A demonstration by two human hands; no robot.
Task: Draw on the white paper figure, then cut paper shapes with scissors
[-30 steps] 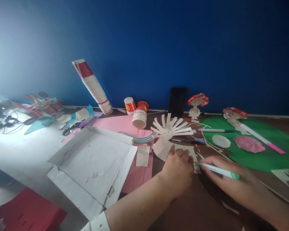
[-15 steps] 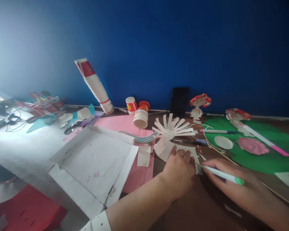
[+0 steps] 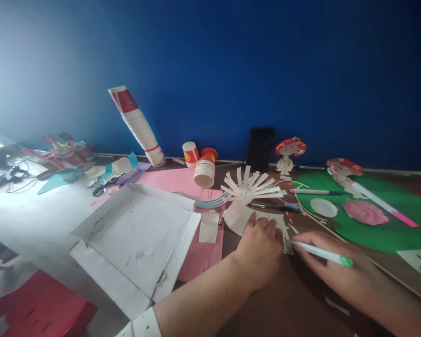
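My left hand [image 3: 261, 248] lies over a piece of white paper [image 3: 238, 217] on the brown table, fingers spread and pressing it down; its thumb is hidden. In my right hand [image 3: 337, 267] is a white marker pen [image 3: 319, 252] with a green end, the tip touching the right edge of the paper. Just beyond the paper rests a paper head [image 3: 245, 195] with strips fanned out like hair and a small drawn face. Between them and a bit to the right lies a dark pen [image 3: 273, 206] with a purple cap.
An open white box lid [image 3: 136, 234] overlaps pink card [image 3: 168, 177] at left. Paper cups [image 3: 204, 173] and a tall cup stack [image 3: 140, 126] stand along the blue wall. A phone [image 3: 260, 147] leans there beside a paper doll [image 3: 287, 157]. Green card [image 3: 375, 238] bears a pink-capped marker [image 3: 386, 203].
The view has shifted very slightly. Both hands keep the same place on the paper; the marker tip stays at its right edge.
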